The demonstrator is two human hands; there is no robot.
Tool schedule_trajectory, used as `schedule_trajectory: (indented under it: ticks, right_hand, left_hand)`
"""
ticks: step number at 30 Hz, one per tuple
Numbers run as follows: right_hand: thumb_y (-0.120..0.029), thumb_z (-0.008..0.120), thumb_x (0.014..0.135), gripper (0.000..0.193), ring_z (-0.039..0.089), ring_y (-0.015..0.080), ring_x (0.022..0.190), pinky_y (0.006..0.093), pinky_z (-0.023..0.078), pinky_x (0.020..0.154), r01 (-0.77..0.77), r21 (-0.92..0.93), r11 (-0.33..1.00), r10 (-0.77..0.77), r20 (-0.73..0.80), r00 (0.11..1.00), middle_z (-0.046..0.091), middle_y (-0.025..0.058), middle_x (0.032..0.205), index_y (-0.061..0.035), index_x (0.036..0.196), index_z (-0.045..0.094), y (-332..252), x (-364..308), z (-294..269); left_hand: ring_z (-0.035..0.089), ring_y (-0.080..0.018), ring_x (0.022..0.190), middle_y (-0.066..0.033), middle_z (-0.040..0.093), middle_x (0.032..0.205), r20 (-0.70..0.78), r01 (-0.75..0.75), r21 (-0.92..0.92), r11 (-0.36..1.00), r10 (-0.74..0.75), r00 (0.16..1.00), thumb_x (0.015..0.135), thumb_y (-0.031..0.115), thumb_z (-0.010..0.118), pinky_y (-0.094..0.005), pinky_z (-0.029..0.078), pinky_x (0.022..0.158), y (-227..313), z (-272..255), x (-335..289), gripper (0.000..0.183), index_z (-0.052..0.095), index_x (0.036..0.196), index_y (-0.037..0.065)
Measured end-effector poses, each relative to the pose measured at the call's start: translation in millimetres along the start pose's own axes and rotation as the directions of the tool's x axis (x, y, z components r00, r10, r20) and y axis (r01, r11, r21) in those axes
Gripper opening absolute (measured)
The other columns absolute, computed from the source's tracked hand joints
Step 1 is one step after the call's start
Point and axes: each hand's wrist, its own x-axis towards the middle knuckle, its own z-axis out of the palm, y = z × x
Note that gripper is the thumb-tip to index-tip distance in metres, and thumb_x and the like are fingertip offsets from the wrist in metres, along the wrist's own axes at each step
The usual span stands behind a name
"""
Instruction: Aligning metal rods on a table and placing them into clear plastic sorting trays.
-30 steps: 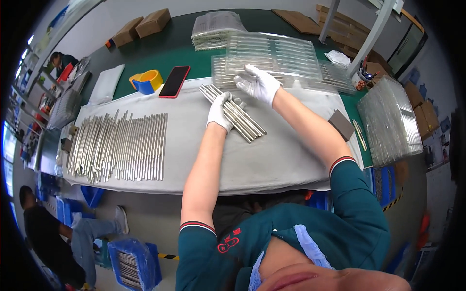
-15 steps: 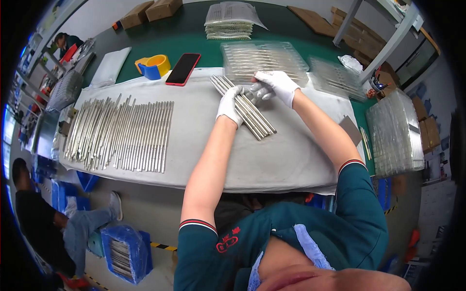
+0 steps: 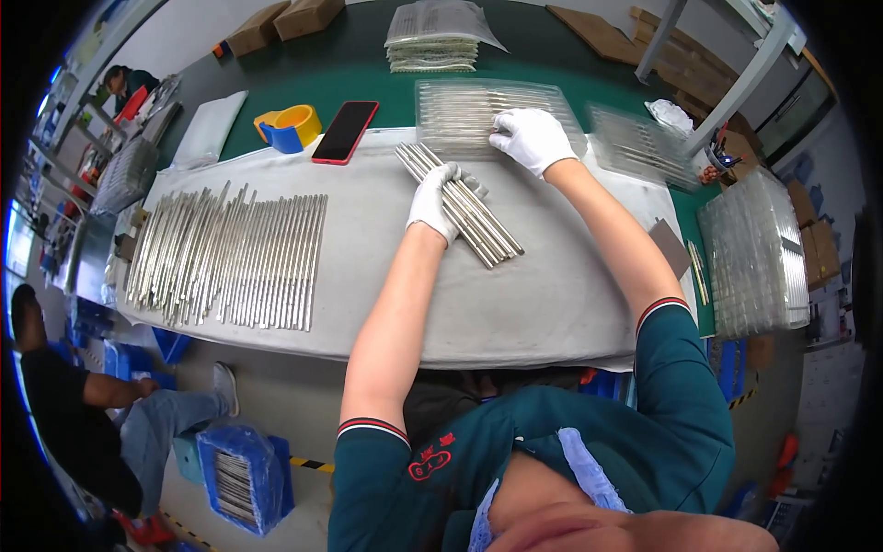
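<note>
My left hand (image 3: 437,201), in a white glove, is closed round a bundle of shiny metal rods (image 3: 483,225). The bundle slants over the grey cloth, its near end toward the right. Farther off, my gloved right hand (image 3: 533,140) is over a clear plastic tray (image 3: 451,101) with metal rods lying in rows. Its fingertips are drawn together at the tray's rods; whatever is between them is too hidden to name. A wide row of loose metal rods (image 3: 276,258) lies side by side on the left of the cloth.
Beyond the cloth (image 3: 386,313) are a red-edged phone (image 3: 346,132) and a yellow-and-blue tape dispenser (image 3: 289,127). Another clear tray (image 3: 639,147) lies at the right, near stacked trays (image 3: 750,253). More trays (image 3: 432,41) are piled at the back. A person (image 3: 83,414) sits at the left.
My right hand has moved from beside the bundle to over the tray, and its fingers have drawn together. The left hand keeps the rods in nearly the same place.
</note>
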Motion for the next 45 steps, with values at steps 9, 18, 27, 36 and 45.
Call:
schedule_trajectory:
  ticks: [9,18,27,36,45]
  right_hand:
    - [-0.034,0.053,0.080,0.025,0.061,0.0278,0.081,0.0380,0.048,0.072,-0.210,-0.148,0.966,0.233,0.164,0.959,0.064,0.0098,0.087,-0.0122,0.086,0.065,-3.6,0.1,-10.1]
    - [-0.028,0.051,0.082,0.020,0.060,0.0263,0.086,0.0381,0.047,0.074,-0.066,-0.004,0.998,0.065,0.189,0.980,0.064,0.0066,0.092,-0.0151,0.092,0.062,10.0,1.9,-3.4]
    - [-0.031,0.049,0.085,0.029,0.057,0.0270,0.098,0.0361,0.045,0.084,-0.260,-0.012,0.966,0.256,0.220,0.941,0.060,0.0083,0.107,-0.0154,0.107,0.060,-7.9,7.2,-28.4]
    - [-0.043,0.034,0.088,0.050,0.035,0.0253,0.123,0.0434,0.031,0.097,-0.009,-0.039,0.999,0.013,0.103,0.995,0.036,0.0072,0.136,-0.0168,0.130,0.040,7.3,50.0,32.7]
    - [-0.049,0.029,0.088,0.052,0.027,0.0269,0.128,0.0529,0.023,0.099,-0.165,-0.101,0.981,0.184,0.232,0.955,0.027,0.0059,0.142,-0.0232,0.132,0.036,15.3,88.7,56.1]
  left_hand:
    - [0.054,-0.0243,0.065,-0.0093,0.053,0.070,-0.015,-0.045,-0.018,0.999,0.045,0.999,0.084,0.017,0.050,-0.0458,0.050,0.073,-1.1,-0.3,2.7,0.017,0.047,0.070,0.008]
    - [0.053,-0.0242,0.064,-0.0088,0.052,0.070,0.006,-0.031,-0.031,0.999,0.031,1.000,0.083,0.017,0.050,-0.0458,0.050,0.073,-0.9,0.2,5.2,0.017,0.047,0.069,0.008]
    - [0.054,-0.0212,0.068,-0.0077,0.052,0.073,0.027,-0.027,-0.008,1.000,0.027,0.999,0.084,0.014,0.050,-0.0431,0.050,0.078,-0.4,-1.9,2.7,0.015,0.047,0.071,0.008]
    - [0.054,-0.0245,0.065,-0.0086,0.051,0.070,0.041,-0.020,-0.041,0.999,0.022,0.999,0.083,0.016,0.051,-0.0424,0.050,0.070,-0.8,-3.6,6.3,0.015,0.047,0.071,0.008]
    - [0.055,-0.0244,0.066,-0.0098,0.051,0.075,0.010,-0.012,-0.076,0.997,0.012,1.000,0.084,0.015,0.051,-0.0422,0.052,0.067,-1.9,3.8,-1.0,0.012,0.048,0.078,0.005]
